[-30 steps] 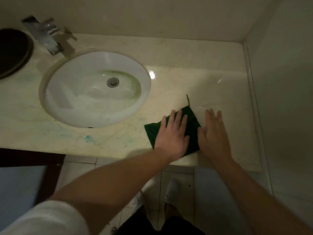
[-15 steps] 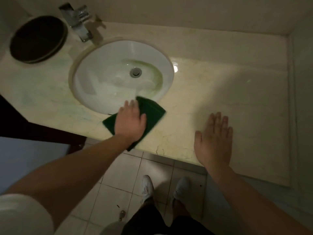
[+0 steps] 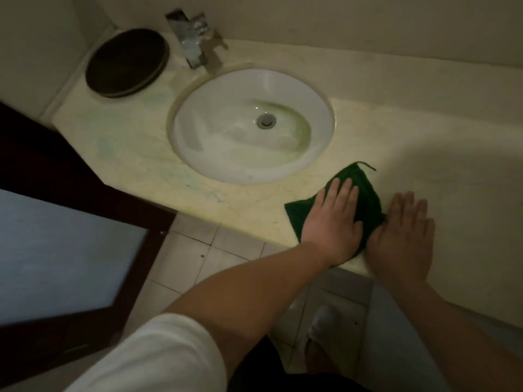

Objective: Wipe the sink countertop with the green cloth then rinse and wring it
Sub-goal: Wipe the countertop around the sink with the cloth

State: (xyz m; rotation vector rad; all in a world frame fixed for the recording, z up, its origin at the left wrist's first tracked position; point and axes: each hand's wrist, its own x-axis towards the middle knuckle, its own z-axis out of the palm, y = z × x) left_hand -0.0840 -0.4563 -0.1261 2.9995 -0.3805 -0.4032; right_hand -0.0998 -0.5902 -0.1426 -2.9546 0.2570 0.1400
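Observation:
The green cloth (image 3: 365,190) lies flat on the beige marble countertop (image 3: 430,131), near its front edge and just right of the white oval sink (image 3: 203,131). My left hand (image 3: 332,222) presses palm-down on the cloth with fingers stretched out, covering its middle. My right hand (image 3: 402,236) rests flat on the countertop right beside it, its thumb side touching the cloth's right edge, and holds nothing. A loose thread sticks out at the cloth's far corner.
A chrome faucet (image 3: 192,41) stands behind the sink at the wall. A dark round lid (image 3: 127,62) sits in the counter's far left corner. A dark-framed door (image 3: 56,250) is at left. Tiled floor (image 3: 226,250) and my shoe lie below the counter edge.
My left hand slid the cloth rightwards from the sink's front rim back to the spot next to my right hand. The view shifted left. My right hand stayed flat on the counter.

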